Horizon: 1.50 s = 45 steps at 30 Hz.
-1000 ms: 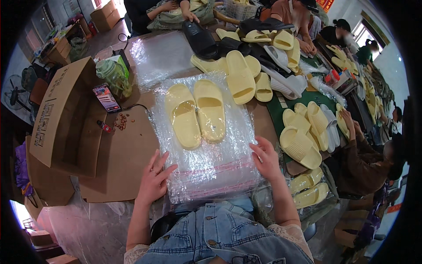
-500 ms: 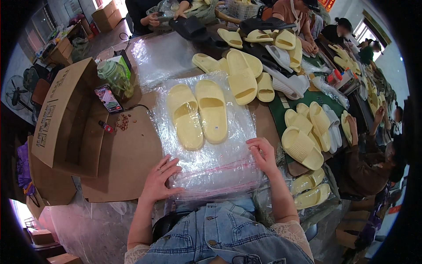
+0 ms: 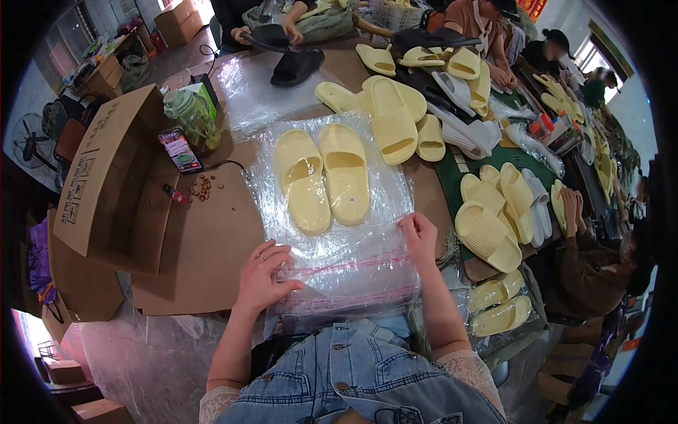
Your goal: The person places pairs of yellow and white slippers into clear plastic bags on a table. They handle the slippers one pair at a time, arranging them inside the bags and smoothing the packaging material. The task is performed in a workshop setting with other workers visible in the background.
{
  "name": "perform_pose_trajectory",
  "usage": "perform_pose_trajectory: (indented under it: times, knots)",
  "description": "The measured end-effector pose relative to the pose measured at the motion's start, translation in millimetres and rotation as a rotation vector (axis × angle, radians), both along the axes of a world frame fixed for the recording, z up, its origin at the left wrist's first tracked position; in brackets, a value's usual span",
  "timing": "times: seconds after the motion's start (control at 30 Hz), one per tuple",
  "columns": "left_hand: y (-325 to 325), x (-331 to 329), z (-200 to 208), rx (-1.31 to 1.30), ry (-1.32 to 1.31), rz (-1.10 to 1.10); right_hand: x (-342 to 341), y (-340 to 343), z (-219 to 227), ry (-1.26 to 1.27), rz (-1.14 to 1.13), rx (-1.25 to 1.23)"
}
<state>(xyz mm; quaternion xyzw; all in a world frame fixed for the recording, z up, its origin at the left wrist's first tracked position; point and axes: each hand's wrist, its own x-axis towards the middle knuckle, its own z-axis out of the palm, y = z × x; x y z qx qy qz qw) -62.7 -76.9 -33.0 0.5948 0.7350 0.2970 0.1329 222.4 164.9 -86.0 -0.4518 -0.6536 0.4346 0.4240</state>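
Note:
A pair of pale yellow slide slippers point(image 3: 322, 180) lies side by side, toes away from me, apparently inside the uppermost clear plastic bag point(image 3: 353, 244). Beneath is a stack of similar bags with pink strips along their near ends. My left hand point(image 3: 265, 277) rests at the stack's left edge, thumb and fingers apart, holding nothing. At the right edge of the upper bag, my right hand point(image 3: 421, 240) has its fingers bent in a pinch on the plastic.
An open cardboard box point(image 3: 116, 184), a phone point(image 3: 179, 150) and a green-lidded jar point(image 3: 191, 116) stand left. More yellow slippers point(image 3: 487, 233) and white ones are heaped right. Bagged slippers point(image 3: 498, 304) lie near right. Across the table, a person's hands point(image 3: 293, 32) handle black slippers point(image 3: 296, 67).
My right hand has closed from loosely spread fingers into a pinch at the bag's edge. My left hand stays about where it was. Across the table, the black slippers have been separated.

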Motion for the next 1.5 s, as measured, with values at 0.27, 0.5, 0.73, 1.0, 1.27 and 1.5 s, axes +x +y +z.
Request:
perform_pose_trajectory:
  times: [0.27,0.5,0.73,1.0,1.27,1.5]
  knots:
    - [-9,32,21,0.033,0.175,-0.009,10,-16,27,0.071,0.191,0.242]
    - [-5,53,25,0.097,0.185,-0.011,10,-26,20,0.309,0.149,-0.101]
    - [-6,28,2,0.151,0.122,0.002,12,-18,10,0.337,0.102,-0.163]
    - [12,4,-23,0.096,-0.424,0.362,3,-20,11,-0.204,0.002,0.044]
    - [25,7,-56,0.159,-0.311,0.487,-21,-40,43,-0.434,-0.101,0.647]
    - [29,14,-45,0.200,-0.183,0.501,-89,-99,45,-0.478,0.668,0.706]
